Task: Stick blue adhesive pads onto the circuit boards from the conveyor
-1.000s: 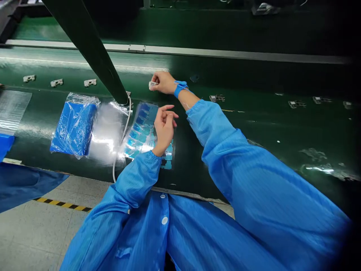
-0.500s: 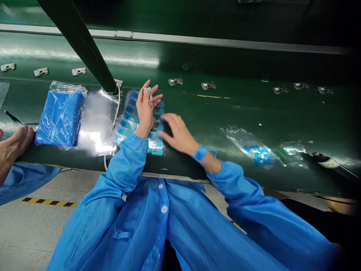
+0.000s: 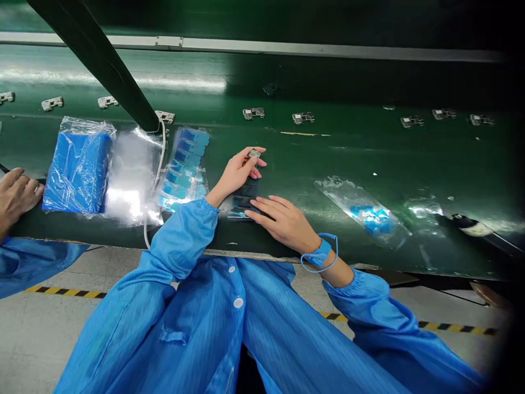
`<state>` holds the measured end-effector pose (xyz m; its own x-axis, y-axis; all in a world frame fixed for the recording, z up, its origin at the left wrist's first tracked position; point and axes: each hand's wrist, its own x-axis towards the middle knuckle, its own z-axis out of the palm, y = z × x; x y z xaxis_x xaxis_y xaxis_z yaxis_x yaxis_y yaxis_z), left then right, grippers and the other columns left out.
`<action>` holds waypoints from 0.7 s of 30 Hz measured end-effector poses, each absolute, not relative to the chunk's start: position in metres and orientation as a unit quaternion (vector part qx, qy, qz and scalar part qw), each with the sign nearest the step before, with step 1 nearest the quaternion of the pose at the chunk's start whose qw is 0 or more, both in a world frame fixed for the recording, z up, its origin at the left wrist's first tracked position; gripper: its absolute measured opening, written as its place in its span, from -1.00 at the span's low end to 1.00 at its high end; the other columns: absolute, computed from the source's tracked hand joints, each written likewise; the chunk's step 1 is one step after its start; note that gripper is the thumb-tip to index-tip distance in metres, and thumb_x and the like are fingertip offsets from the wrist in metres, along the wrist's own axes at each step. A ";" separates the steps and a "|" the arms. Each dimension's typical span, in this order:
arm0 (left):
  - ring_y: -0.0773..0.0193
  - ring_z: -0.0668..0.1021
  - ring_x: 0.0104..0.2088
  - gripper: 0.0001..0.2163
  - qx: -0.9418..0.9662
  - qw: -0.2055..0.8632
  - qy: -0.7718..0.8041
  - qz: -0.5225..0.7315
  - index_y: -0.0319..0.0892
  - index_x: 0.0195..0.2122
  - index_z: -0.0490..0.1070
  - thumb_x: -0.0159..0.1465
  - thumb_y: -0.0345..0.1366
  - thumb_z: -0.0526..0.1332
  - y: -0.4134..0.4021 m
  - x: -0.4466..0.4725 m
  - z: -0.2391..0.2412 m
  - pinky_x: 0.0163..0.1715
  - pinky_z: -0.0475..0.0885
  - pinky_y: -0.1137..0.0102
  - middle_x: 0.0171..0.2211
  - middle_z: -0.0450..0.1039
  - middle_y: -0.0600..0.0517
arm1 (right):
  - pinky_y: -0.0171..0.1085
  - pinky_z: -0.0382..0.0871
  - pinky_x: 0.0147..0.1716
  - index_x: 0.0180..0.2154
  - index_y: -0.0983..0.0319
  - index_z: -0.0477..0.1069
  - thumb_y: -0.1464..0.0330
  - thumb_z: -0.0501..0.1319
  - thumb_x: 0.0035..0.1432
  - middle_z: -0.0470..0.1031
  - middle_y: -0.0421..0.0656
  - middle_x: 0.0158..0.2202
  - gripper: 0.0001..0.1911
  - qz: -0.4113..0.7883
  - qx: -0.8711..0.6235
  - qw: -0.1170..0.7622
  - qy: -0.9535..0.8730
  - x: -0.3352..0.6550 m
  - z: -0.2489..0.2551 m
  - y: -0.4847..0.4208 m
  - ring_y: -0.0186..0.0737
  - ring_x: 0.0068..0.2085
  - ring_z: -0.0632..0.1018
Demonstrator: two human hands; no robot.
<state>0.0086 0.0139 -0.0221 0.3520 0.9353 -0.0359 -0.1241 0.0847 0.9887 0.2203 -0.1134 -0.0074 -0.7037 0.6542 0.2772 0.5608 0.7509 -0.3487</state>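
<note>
My left hand (image 3: 238, 172) pinches a small metal part (image 3: 254, 154) between thumb and fingertips, just above the green conveyor belt (image 3: 336, 158). My right hand (image 3: 283, 221), with a blue wrist strap (image 3: 322, 253), lies flat with fingers stretched on a dark sheet of small stickers (image 3: 244, 201) near the belt's front edge. A second sticker sheet with blue labels (image 3: 184, 167) lies to the left of my left hand.
Several small metal parts (image 3: 303, 117) ride in a row on the belt. A blue bag in clear plastic (image 3: 77, 167), a clear bag (image 3: 131, 180), a white cable (image 3: 158, 169) and a dark slanted post (image 3: 98, 60) stand left. Another person's hand (image 3: 16, 191) rests at far left. A plastic bag with blue pieces (image 3: 365, 213) lies right.
My right hand came back from the belt's row of parts and settled on the sticker sheet. The metal part passed to my left hand, which moved right and lower.
</note>
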 end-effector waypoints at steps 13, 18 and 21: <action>0.41 0.69 -0.33 -0.72 0.545 0.634 0.394 0.382 -0.28 0.29 0.42 0.64 -0.34 0.09 0.015 0.008 -0.021 -0.22 0.63 0.50 -0.07 0.65 -0.09 | -0.05 0.48 -0.09 0.11 0.25 0.57 0.36 0.25 0.63 0.69 -0.01 0.01 -0.84 0.154 -0.289 0.258 -0.909 0.217 0.043 -0.101 -0.02 -0.02 0.62; 0.40 0.68 -0.34 -0.72 0.536 0.642 0.389 0.387 -0.31 0.27 0.44 0.63 -0.38 0.10 0.015 0.008 -0.022 -0.24 0.64 0.48 -0.09 0.65 -0.09 | 0.19 0.49 0.24 0.43 0.42 0.41 0.08 0.45 0.48 0.39 0.30 0.46 -0.25 0.174 -0.357 0.087 -0.914 0.203 0.010 -0.122 0.32 0.39 0.46; 0.40 0.68 -0.35 -0.73 0.529 0.648 0.384 0.390 -0.32 0.26 0.44 0.63 -0.40 0.09 0.015 0.009 -0.023 -0.25 0.63 0.48 -0.11 0.65 -0.08 | 0.24 0.35 0.40 0.52 0.38 0.33 0.13 0.46 0.48 0.23 0.28 0.59 -0.20 0.142 -0.372 0.062 -0.915 0.201 -0.003 -0.133 0.34 0.53 0.33</action>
